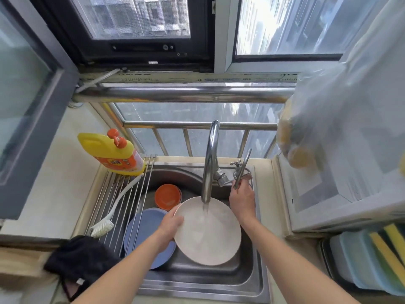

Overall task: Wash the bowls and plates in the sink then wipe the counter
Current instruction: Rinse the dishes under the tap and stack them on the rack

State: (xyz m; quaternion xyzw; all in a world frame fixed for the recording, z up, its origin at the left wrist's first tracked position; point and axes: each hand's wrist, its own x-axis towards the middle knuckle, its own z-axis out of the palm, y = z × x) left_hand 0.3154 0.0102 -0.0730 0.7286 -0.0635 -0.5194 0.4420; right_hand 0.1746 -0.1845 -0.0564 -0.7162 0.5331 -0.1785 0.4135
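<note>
Stainless steel sink (pixel 252 268), set in the pale counter (pixel 54 194) under the window. Roll-up steel wire rack (pixel 122 194) across the sink's left edge, carrying a white dish brush (pixel 109 216) and a yellow detergent bottle (pixel 114 152) at its far end. Round white plate (pixel 210 242), tilted in mid-basin under the chrome gooseneck tap (pixel 210 159), water running onto it. Blue plate (pixel 142 229) at the sink's left side; orange bowls (pixel 167 196) stacked toward the far edge. Left hand (pixel 171 227), arm extended, gripping the white plate's left rim. Right hand (pixel 242 198) reaching forward, fingers curled around the tap lever (pixel 243 170).
</note>
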